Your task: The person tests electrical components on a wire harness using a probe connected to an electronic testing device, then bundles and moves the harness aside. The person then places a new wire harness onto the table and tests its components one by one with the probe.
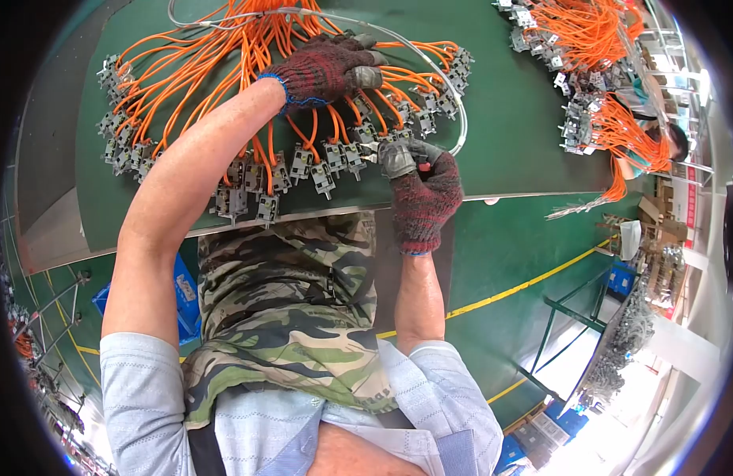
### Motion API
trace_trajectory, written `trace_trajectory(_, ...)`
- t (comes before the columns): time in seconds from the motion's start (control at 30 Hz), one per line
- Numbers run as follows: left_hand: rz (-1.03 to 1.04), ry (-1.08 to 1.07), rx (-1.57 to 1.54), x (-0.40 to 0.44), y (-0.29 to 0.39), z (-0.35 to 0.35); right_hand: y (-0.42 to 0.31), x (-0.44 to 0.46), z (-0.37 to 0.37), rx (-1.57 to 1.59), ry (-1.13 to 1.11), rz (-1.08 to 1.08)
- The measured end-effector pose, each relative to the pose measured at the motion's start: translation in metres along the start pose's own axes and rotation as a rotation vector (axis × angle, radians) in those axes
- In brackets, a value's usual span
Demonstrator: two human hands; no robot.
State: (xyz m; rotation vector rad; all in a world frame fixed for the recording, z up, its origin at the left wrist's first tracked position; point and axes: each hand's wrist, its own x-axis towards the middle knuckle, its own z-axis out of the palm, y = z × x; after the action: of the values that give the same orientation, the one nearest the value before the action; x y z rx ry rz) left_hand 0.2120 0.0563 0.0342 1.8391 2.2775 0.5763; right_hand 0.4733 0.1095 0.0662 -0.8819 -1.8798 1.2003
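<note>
My left hand point(323, 71), in a dark red knitted glove with grey fingertips, lies across the fanned orange cables point(176, 87). Its fingers are stretched to the right and a little apart. Gloved the same way, my right hand point(423, 194) is closed near the table's front edge. A small red part shows between its fingers, but the rest of what it grips is hidden. Just left of those fingertips sits a grey metal connector point(352, 159) on a cable end. More such connectors point(267, 208) line the front edge, some jutting past it.
A pale cable point(453, 87) loops round the bundle's right side on the green table point(493, 143). Further right lie more orange cable bundles point(592, 32), with another person point(644, 103) beyond. A blue crate point(186, 297) stands below the table, and a green metal frame point(568, 317) at right.
</note>
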Motion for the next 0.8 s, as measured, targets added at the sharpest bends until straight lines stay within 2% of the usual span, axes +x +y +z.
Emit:
trace_trajectory(0.1, -0.003, 0.017, 0.001, 0.0, -0.006, 0.005, -0.001, -0.003, 0.003, -0.019, 0.0, 0.019)
trace_trajectory(0.27, -0.02, 0.031, -0.033, 0.0, -0.001, -0.001, -0.005, -0.005, 0.001, -0.168, -0.006, -0.11)
trace_trajectory(0.4, -0.033, 0.004, -0.079, 0.002, -0.003, 0.0, 0.006, -0.009, 0.006, 0.004, 0.023, -0.135)
trace_trajectory(0.43, 0.021, 0.001, -0.029, 0.0, 0.001, -0.005, 0.002, -0.013, 0.007, 0.021, 0.029, -0.106)
trace_trajectory(0.53, -0.038, 0.049, -0.086, -0.001, 0.003, -0.001, -0.015, -0.023, 0.011, 0.045, 0.016, -0.033)
trace_trajectory(0.6, -0.051, 0.071, -0.057, 0.0, 0.001, 0.002, -0.009, -0.024, 0.012, -0.057, -0.013, 0.01)
trace_trajectory(0.7, 0.07, -0.002, 0.045, -0.004, 0.008, -0.014, -0.005, -0.027, 0.016, -0.052, 0.021, -0.012)
trace_trajectory(0.8, 0.065, 0.046, 0.07, -0.004, 0.008, -0.009, -0.002, -0.031, 0.016, -0.02, 0.009, -0.027)
